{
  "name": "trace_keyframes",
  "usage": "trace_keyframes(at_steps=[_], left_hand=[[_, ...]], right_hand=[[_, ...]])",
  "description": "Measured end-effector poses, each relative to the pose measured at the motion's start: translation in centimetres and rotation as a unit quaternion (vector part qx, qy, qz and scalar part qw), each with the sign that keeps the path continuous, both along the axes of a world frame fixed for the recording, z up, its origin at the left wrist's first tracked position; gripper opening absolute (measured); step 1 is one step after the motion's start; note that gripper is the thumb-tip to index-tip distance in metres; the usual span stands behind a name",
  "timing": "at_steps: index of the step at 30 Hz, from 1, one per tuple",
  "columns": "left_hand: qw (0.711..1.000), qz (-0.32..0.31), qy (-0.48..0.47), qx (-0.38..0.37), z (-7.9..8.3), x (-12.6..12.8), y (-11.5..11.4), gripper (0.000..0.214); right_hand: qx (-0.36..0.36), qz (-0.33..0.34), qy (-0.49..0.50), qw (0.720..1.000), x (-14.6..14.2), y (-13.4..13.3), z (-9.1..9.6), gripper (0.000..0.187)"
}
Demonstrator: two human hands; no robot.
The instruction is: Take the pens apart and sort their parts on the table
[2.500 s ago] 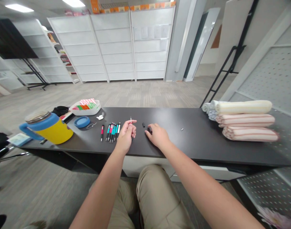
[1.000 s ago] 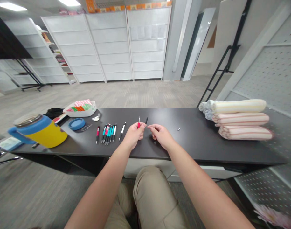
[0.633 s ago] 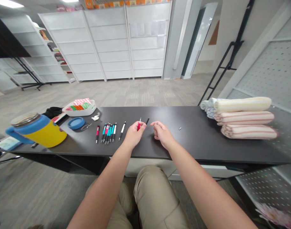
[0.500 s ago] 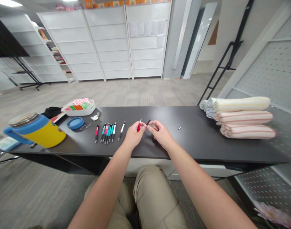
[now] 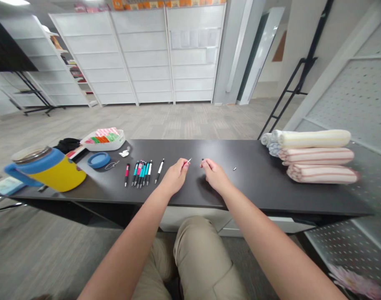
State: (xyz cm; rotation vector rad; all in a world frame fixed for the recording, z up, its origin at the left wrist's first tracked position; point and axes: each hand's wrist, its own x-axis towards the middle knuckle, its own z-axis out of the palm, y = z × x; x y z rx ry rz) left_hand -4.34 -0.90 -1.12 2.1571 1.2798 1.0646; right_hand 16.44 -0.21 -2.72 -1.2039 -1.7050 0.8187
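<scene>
My left hand [image 5: 175,176] is closed around a thin pen part [image 5: 189,160], whose pale narrow end pokes out past the fingertips toward the right. A short gap away, my right hand [image 5: 213,173] pinches a small black pen piece [image 5: 202,160], mostly hidden by the fingers. Both hands are just above the dark tabletop [image 5: 249,191]. Left of my left hand lie a white and black pen [image 5: 159,171], a tight row of teal, red and white pens [image 5: 141,174] and a lone red and black pen [image 5: 127,175]. A tiny silver pen tip [image 5: 235,168] rests right of my right hand.
Rolled striped towels [image 5: 318,156] are stacked at the right end. To the left stand a yellow and blue mug [image 5: 59,171], a blue lid [image 5: 98,160] with a cord, a crumpled white item [image 5: 124,153] and a white tray [image 5: 113,145] of colourful packets.
My hands have moved apart, the right one carrying the black piece off to the right. A pale thin end now shows at my left fingertips, where the red barrel was visible before.
</scene>
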Motion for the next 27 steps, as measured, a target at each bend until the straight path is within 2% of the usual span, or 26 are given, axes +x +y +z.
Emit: trace_keyframes(at_steps=[4,7,10,13,16,22,25,27], left_hand=[[1.000,0.000,0.009,0.007,-0.5,0.1,-0.1,0.024],[0.998,-0.039,0.030,0.026,-0.7,0.4,-0.1,0.024],[0.996,-0.067,0.046,0.036,-0.7,0.5,-0.1,0.016],[0.996,-0.062,0.057,0.032,-0.6,0.6,-0.1,0.018],[0.997,-0.046,0.065,0.023,-0.5,0.5,-0.1,0.021],[0.998,0.025,0.058,0.011,-0.5,0.2,0.2,0.026],[0.997,0.049,0.061,0.010,-0.7,0.1,0.3,0.028],[0.996,0.053,0.067,0.012,-0.8,0.1,0.4,0.026]], right_hand=[[0.071,0.037,-0.111,0.991,1.1,-0.6,0.4,0.026],[0.103,0.072,-0.166,0.978,0.9,-1.0,0.1,0.022],[0.121,0.088,-0.194,0.969,0.5,-1.1,-0.4,0.018],[0.126,0.087,-0.199,0.968,0.3,-1.0,-0.5,0.018],[0.123,0.073,-0.189,0.972,0.4,-0.9,-0.4,0.015],[0.065,-0.046,-0.043,0.996,1.5,0.1,-0.9,0.019],[0.043,-0.053,-0.016,0.998,2.0,0.7,-1.4,0.018],[0.035,-0.035,0.010,0.999,2.0,0.9,-1.8,0.019]])
